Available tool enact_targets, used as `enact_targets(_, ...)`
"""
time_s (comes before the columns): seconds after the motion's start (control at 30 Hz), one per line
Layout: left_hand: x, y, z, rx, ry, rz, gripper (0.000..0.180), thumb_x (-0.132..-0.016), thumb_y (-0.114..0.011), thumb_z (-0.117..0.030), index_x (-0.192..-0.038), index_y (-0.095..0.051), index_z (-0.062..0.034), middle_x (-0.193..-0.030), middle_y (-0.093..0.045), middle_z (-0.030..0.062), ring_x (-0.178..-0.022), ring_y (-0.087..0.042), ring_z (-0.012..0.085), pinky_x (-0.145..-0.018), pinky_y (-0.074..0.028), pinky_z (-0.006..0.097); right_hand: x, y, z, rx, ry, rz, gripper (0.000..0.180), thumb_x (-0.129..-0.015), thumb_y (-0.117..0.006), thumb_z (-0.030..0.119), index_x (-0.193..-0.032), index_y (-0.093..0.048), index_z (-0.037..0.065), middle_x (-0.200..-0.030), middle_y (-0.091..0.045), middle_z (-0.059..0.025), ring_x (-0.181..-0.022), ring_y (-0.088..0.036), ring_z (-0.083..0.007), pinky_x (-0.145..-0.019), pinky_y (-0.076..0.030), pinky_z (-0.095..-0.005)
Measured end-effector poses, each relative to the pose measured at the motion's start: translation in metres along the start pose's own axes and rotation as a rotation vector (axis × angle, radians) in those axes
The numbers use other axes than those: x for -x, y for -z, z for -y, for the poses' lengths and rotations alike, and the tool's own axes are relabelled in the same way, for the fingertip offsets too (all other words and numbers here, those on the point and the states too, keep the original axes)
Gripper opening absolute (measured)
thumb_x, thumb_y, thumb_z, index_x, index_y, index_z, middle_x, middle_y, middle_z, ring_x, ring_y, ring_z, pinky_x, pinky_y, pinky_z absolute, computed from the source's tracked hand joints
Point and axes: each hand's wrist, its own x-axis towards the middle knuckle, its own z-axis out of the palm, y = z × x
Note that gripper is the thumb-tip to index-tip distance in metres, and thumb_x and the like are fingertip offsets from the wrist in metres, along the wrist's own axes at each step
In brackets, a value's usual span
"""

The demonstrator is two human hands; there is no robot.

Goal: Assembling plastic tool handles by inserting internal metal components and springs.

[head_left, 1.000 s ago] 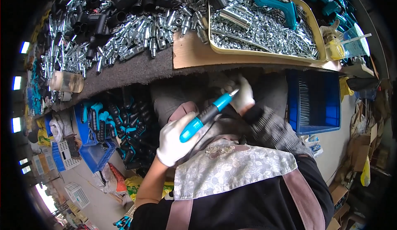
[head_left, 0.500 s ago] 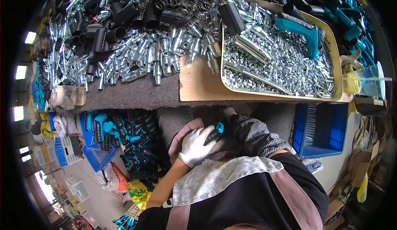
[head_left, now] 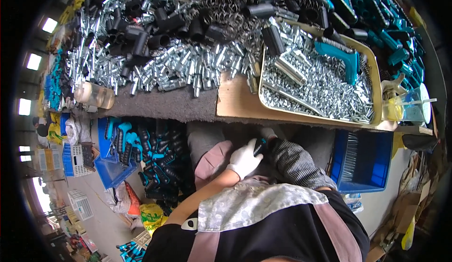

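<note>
My left hand [head_left: 244, 161], in a white glove, is closed around a black and teal handle [head_left: 259, 146] in front of my lap, below the bench edge. My right hand [head_left: 268, 134], also white-gloved, sits just beyond it near the bench's underside. The checked sleeve and the shadow hide most of its fingers, so its grip cannot be made out. Left of my knee lies a heap of similar black and teal handles [head_left: 162, 163].
The bench holds piled metal fittings [head_left: 188, 66], springs [head_left: 221, 8] and black sleeves [head_left: 141, 43]. A cream tray [head_left: 325, 116] contains small metal pieces and a teal handle part [head_left: 346, 57]. Blue crates [head_left: 365, 182] stand low on both sides. A clear jar [head_left: 94, 96] lies at the bench's left edge.
My left hand has moved forward and right with the handle, closer to my right hand. The handle has turned more upright. The head view has shifted slightly.
</note>
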Motion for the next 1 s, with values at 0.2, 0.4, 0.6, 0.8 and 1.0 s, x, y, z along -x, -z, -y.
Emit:
enact_targets(0.2, -0.016, -0.015, 0.009, 0.046, 0.067, 0.04, 0.038, -0.082, -0.061, -0.021, -0.116, -0.058, -0.0037, -0.088, -0.069, 0.0274, -0.083, -0.066, 0.0477, -0.077, -0.051, 0.057, 0.037, 0.022, 0.086, -0.684, -0.364, -0.394, 0.025, -0.086, -0.068, 0.01, -0.108, -0.073, -0.002, -0.103, -0.075, -0.0194, -0.095, -0.071, -0.0232, -0.085, -0.053, -0.0332)
enact_targets(0.4, -0.019, -0.028, 0.024, 0.077, 0.053, 0.026, 0.034, -0.081, -0.06, -0.02, -0.11, -0.059, -0.0028, -0.087, -0.068, 0.0274, -0.082, -0.066, 0.0466, -0.072, -0.052, 0.056, 0.033, 0.013, 0.08, -0.724, -0.495, -0.417, 0.023, -0.088, -0.068, 0.015, -0.1, -0.075, -0.003, -0.094, -0.076, -0.0165, -0.086, -0.072, -0.0233, -0.078, -0.053, -0.0354)
enact_targets(0.6, -0.021, -0.038, 0.011, 0.088, 0.162, -0.011, 0.034, -0.085, -0.055, -0.02, -0.114, -0.058, -0.0031, -0.093, -0.069, 0.0287, -0.087, -0.067, 0.0476, -0.077, -0.051, 0.057, 0.029, -0.001, 0.056, -0.46, -0.345, -0.495, 0.02, -0.085, -0.069, 0.015, -0.092, -0.075, -0.002, -0.088, -0.073, -0.0218, -0.084, -0.071, -0.0299, -0.076, -0.053, -0.0384)
enact_targets(0.8, -0.027, -0.022, 0.019, 0.141, 0.094, 0.059, 0.039, -0.081, -0.059, -0.019, -0.115, -0.06, -0.0021, -0.094, -0.068, 0.0286, -0.086, -0.066, 0.0471, -0.076, -0.051, 0.056, 0.027, 0.012, 0.054, -0.618, -0.278, -0.407, 0.026, -0.091, -0.064, 0.018, -0.106, -0.073, -0.002, -0.107, -0.071, -0.0238, -0.105, -0.066, -0.0381, -0.093, -0.05, -0.0391)
enact_targets(1.0, 0.08, 0.137, 0.015, 0.183, -0.163, -0.165, 0.047, -0.079, -0.071, -0.026, -0.12, -0.06, -0.0068, -0.097, -0.069, 0.023, -0.086, -0.068, 0.042, -0.076, -0.054, 0.048, 0.064, 0.041, 0.022, -1.287, -0.449, -0.288, 0.04, -0.103, -0.052, 0.025, -0.134, -0.055, 0.0, -0.125, -0.065, -0.0145, -0.112, -0.062, -0.0269, -0.096, -0.05, -0.0394)
